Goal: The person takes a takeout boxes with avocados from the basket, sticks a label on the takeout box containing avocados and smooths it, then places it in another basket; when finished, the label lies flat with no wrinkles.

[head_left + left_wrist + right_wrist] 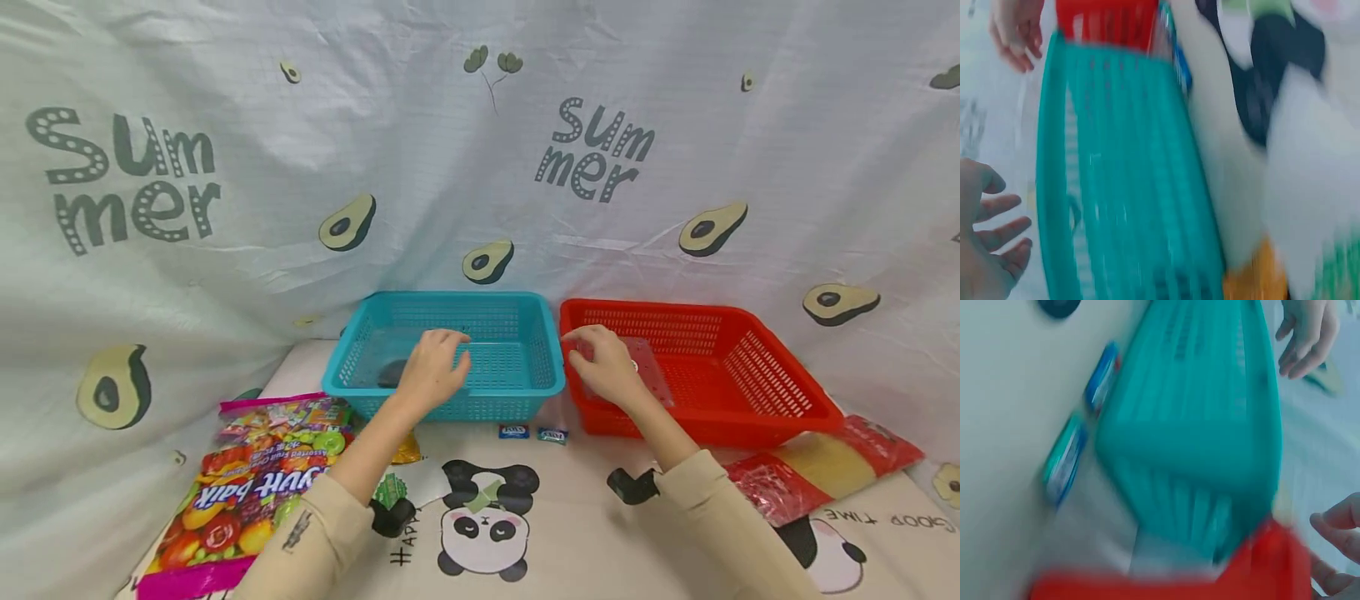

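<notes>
My left hand hovers over the turquoise basket, fingers loosely bent with nothing between them. Above the left end of the red basket is my right hand, also empty, its fingers relaxed and pointing toward the turquoise basket. A dark item lies inside the turquoise basket, partly behind the left hand. Inside the red basket, a clear spotted packet shows beside the right hand. Both wrist views are blurred, but the left hand and right hand appear there with spread fingers.
Two small wrapped packets, one blue and one green-blue, lie before the baskets. A large fruit candy bag is at left, near an orange wrapper and green item. At right lies a red-and-yellow bag.
</notes>
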A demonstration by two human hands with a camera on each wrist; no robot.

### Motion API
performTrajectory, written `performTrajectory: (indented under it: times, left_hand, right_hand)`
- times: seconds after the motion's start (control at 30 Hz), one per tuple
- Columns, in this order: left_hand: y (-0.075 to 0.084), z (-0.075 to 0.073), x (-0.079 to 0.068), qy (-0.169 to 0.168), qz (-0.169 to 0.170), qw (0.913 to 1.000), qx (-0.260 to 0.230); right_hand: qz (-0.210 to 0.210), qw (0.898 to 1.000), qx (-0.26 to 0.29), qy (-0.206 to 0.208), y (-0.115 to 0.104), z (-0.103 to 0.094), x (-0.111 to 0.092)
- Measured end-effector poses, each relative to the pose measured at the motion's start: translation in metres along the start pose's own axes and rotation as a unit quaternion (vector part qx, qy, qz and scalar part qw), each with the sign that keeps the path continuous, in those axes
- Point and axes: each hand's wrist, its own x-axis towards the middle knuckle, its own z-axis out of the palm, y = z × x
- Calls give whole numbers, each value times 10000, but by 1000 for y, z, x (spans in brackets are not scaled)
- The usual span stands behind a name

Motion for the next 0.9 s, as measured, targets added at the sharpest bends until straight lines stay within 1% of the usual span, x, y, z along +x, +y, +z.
performTrajectory:
  times: [0.07,0.17,0.27,0.37,0.43,0.53,0.6,0.63,0.7,0.73,0.8,0.9]
  left_hand:
    - [-19,-12,-3,-135,-399,9991,13]
    - [-44,-25,-7,-494,-930,9943,-168]
    - [-65,-31,-11,-876,-1315,9867,-393]
    - [-79,-32,-15,-1168,-1600,9791,-467]
    - [-84,-31,-17,-1324,-1774,9742,-447]
    - [-84,-31,-17,-1549,-2108,9645,-361]
    - [-81,-31,-16,-1757,-2298,9568,-300]
    - [-80,-30,-15,-1848,-2366,9535,-274]
    - [-77,-30,-14,-1982,-2447,9488,-246]
    - [-76,-30,-14,-2014,-2440,9483,-235]
    - [-76,-30,-14,-1970,-2452,9489,-269]
    - [-79,-31,-13,-1865,-2490,9495,-412]
  right_hand:
    - [-123,9997,70,-214,-11,14,8]
    - [-185,9979,159,-594,-25,36,19]
    - [-135,9941,277,-1042,-41,58,30]
    - [-141,9877,338,-1518,-58,80,43]
    - [-210,9815,337,-1874,-69,95,50]
    - [-202,9677,387,-2484,-82,114,57]
    - [-107,9590,374,-2807,-87,123,59]
    - [7,9556,394,-2921,-89,127,60]
    - [303,9506,524,-3045,-91,132,60]
    - [449,9493,591,-3054,-90,133,60]
    - [735,9468,789,-3034,-89,135,61]
    - [843,9463,920,-2982,-86,136,62]
